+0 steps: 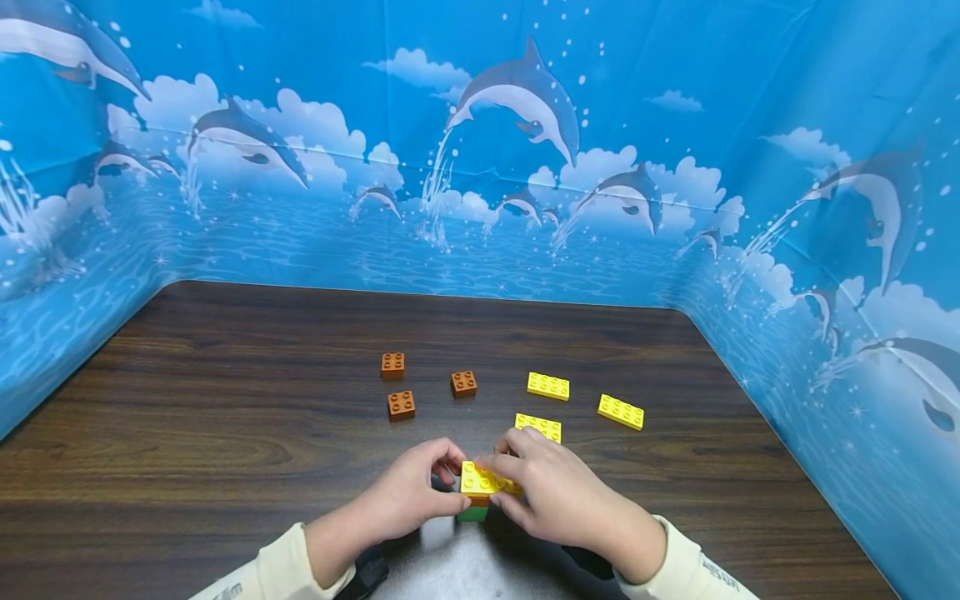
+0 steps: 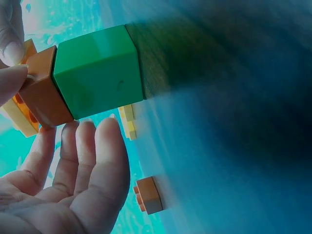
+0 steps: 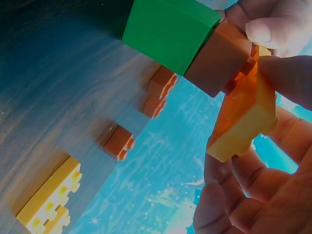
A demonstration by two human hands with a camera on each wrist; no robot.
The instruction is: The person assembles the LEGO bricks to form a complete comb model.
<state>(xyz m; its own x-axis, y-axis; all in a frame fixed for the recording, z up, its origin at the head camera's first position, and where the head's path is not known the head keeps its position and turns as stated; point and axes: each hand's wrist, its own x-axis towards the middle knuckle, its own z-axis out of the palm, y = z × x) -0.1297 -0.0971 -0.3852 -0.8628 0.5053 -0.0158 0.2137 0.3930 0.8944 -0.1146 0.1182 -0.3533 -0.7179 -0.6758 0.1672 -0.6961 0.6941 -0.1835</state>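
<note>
Lower centre: left hand (image 1: 405, 493) is pinching a brown brick (image 2: 46, 92). Right hand (image 1: 561, 487) is gripping the yellow brick (image 1: 475, 481) above it.

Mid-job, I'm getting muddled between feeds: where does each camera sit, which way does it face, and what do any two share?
Head: worn on the head, facing forward and down at the table and dolphin backdrop; left grip, right grip and sleeves show.
Left wrist: faces the green block, table at picture right; the left grip's fingers show, plus digits whose owner I can't tell.
Right wrist: faces the same block, table at picture left; right grip's fingers show.
Shared: both wrist views show green block, brown brick and yellow brick.
</note>
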